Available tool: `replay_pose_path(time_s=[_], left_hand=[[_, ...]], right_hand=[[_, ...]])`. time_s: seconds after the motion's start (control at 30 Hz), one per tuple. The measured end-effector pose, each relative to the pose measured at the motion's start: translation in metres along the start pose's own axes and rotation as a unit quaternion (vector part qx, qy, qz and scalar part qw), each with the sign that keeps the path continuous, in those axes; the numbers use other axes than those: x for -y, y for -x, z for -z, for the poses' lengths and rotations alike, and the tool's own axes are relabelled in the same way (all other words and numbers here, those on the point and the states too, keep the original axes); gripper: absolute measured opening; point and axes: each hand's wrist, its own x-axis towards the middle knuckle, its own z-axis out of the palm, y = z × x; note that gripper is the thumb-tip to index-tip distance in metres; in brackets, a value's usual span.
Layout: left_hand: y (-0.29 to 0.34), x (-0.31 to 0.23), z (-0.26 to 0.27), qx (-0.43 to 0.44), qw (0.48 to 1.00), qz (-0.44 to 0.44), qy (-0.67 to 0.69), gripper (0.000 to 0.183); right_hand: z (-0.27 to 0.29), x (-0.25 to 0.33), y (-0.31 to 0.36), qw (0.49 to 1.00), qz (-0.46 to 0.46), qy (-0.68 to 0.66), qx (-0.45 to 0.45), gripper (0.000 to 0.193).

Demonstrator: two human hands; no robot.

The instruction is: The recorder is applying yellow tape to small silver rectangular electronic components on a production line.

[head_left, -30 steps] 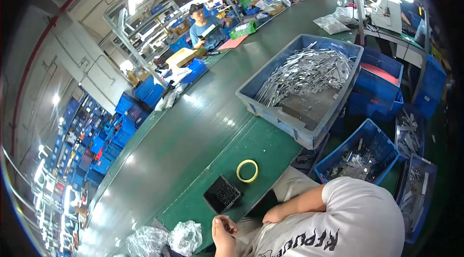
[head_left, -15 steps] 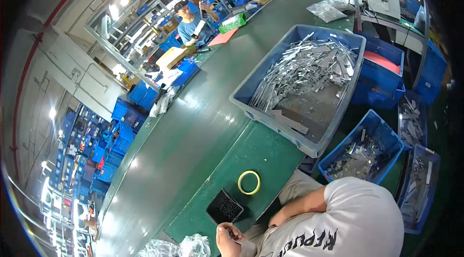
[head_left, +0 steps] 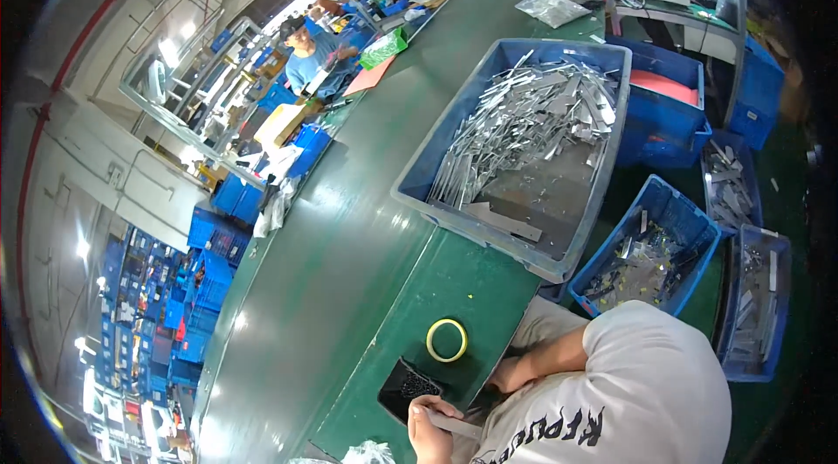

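My left hand (head_left: pixel 428 432) is closed around one end of a flat grey metal strip (head_left: pixel 456 423) near the bottom of the head view. Its fingers come up against the near rim of a black open box (head_left: pixel 390 394) that holds small dark pieces, too small to name. A roll of yellow tape (head_left: pixel 432 343) lies flat on the green tabletop (head_left: pixel 471 285), just beyond the box. My right hand (head_left: pixel 509 374) is low at the table's edge, by my lap. Its fingers are hidden there, so whether it holds anything does not show.
A large blue-grey tub (head_left: pixel 410 193) of loose metal strips stands on the table ahead. Blue crates (head_left: pixel 602 311) of scrap stand on the right. Clear plastic bags (head_left: pixel 367 453) lie at the bottom edge. Across a long green surface (head_left: pixel 323 228) sits a co-worker (head_left: pixel 310 62).
My left hand has come closer to the black box, and the metal strip shows more plainly. The whole view has shifted slightly. Across the table, the co-worker's raised hand has come down.
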Motion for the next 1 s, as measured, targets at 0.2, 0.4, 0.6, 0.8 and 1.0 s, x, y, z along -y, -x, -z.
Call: replay_pose_path(time_s=[0.2, 0.4, 0.6, 0.8, 1.0], left_hand=[[-0.005, 0.001, -0.021, 0.071, 0.994, -0.055, -0.067, 0.045], [-0.002, 0.012, -0.041, 0.284, 0.945, -0.145, -0.069, 0.043], [0.006, 0.011, -0.035, 0.377, 0.895, -0.215, -0.105, 0.077], [0.021, 0.002, 0.029, 0.334, 0.915, -0.175, -0.144, 0.064], [0.023, 0.003, 0.048, 0.287, 0.904, -0.179, -0.26, 0.019]], right_hand=[[0.179, 0.116, 0.031, 0.921, -0.15, -0.341, 0.111, 0.034], [0.209, 0.189, 0.043, 0.954, -0.056, -0.294, -0.007, 0.029], [0.218, 0.179, 0.104, 0.986, -0.023, -0.055, -0.153, 0.027], [0.231, 0.151, 0.268, 0.899, -0.385, 0.137, -0.161, 0.025], [0.274, 0.162, 0.269, 0.8, -0.332, 0.274, -0.419, 0.015]])
